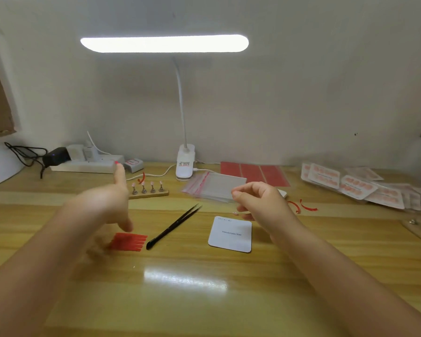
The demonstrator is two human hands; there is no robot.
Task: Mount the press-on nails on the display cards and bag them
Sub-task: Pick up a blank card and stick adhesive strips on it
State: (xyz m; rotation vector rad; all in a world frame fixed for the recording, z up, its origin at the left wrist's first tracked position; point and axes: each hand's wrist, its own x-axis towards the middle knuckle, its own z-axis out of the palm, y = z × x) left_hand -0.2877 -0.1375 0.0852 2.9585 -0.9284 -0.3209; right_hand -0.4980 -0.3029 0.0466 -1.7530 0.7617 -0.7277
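Observation:
A white display card [230,235] printed "Handmade Nail" lies on the wooden desk [185,300]. Just above its top edge my right hand [255,200] hovers with curled fingers, thumb and forefinger pinched on a small pale press-on nail [235,213]. My left hand [107,205] is raised with straight, spread fingers over a red comb-cut adhesive piece [129,242] and holds nothing. Behind it a wooden holder [148,193] carries several nails on metal stands. A stack of clear zip bags [212,187] lies behind my right hand.
Black tweezers [174,226] lie slanted between the hands. Red adhesive sheets [253,172] and a clip lamp [185,164] stand at the back, a power strip [85,165] back left. Bagged finished cards [350,186] pile up at right, with peeled red strips [301,206] nearby.

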